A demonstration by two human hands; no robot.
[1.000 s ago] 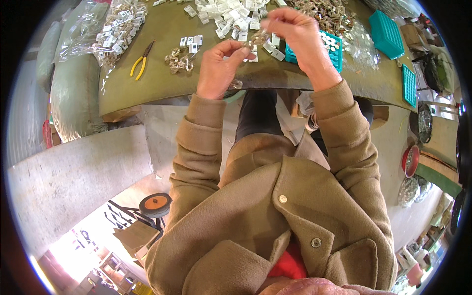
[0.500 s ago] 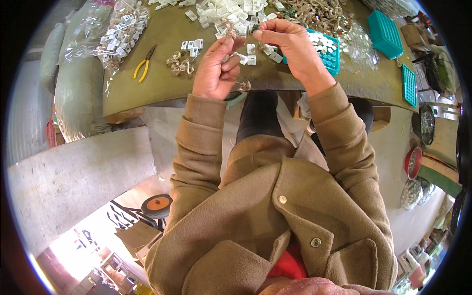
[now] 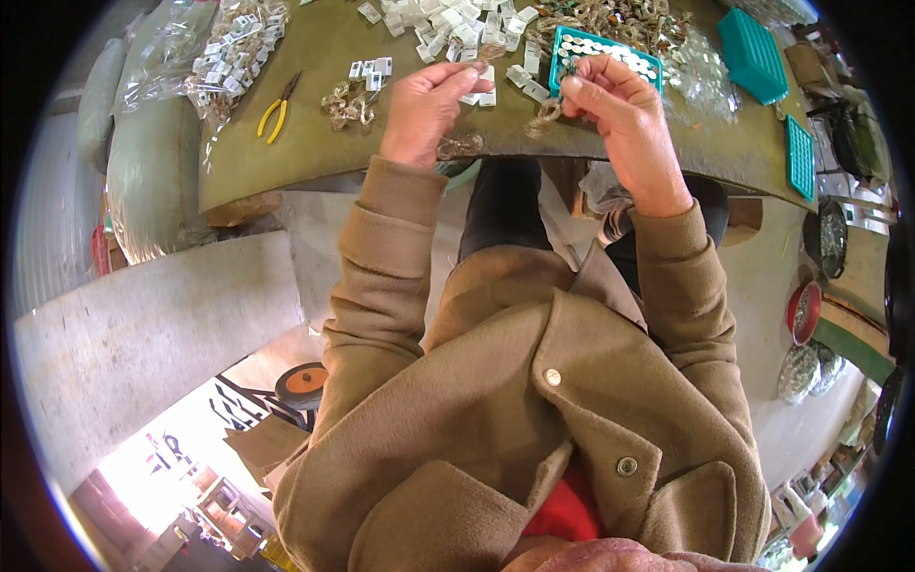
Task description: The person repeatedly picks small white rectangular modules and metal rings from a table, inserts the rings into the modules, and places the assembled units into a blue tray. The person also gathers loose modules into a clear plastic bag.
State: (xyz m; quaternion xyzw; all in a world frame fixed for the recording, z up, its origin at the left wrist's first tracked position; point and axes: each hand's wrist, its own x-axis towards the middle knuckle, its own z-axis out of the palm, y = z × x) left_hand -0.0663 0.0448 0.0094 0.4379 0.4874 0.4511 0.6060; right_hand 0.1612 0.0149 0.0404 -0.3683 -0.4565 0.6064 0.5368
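My left hand [image 3: 426, 107] is closed in a pinch over the near part of the table. A coiled bundle of thin brownish wire [image 3: 490, 55] sticks out past its fingertips, and another loop of wire [image 3: 461, 146] hangs below near the table edge. To the right, my right hand [image 3: 618, 100] pinches a second coiled wire bundle [image 3: 544, 118], with a small dark green end at the fingertips. Just beyond the right hand lies a teal tray [image 3: 556, 59] holding several white round pieces. Small white plastic housings [image 3: 457, 24] are heaped beyond and between the hands.
Yellow-handled pliers [image 3: 279, 110] lie at the left, near a coiled wire bundle [image 3: 347, 105] with white housings. Wired housings [image 3: 238, 52] pile at far left beside plastic bags. More wire bundles [image 3: 624, 21], clear plastic pieces [image 3: 703, 71] and a stacked teal tray [image 3: 751, 55] are right.
My hands have moved apart; the right hand came right and nearer to me, with its wire bundle now hanging in view. More of the teal tray shows.
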